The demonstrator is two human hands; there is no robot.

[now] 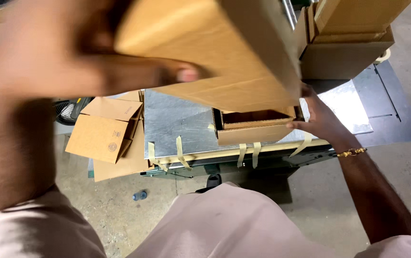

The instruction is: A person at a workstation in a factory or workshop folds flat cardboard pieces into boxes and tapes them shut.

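Observation:
My left hand (95, 62) is raised close to the camera, blurred, gripping a large brown cardboard box (224, 48) held up above the table. My right hand (317, 117), with a gold bracelet at the wrist, rests against the right side of a small open cardboard box (251, 126) that sits on the shiny metal table (176, 119). The raised box hides part of the small box and my right fingertips.
Strips of tan tape (181, 153) hang from the table's front edge. Flattened cardboard boxes (105, 131) lie to the left of the table. More cardboard boxes (349, 38) are stacked at the back right. A small bottle (140, 195) lies on the concrete floor.

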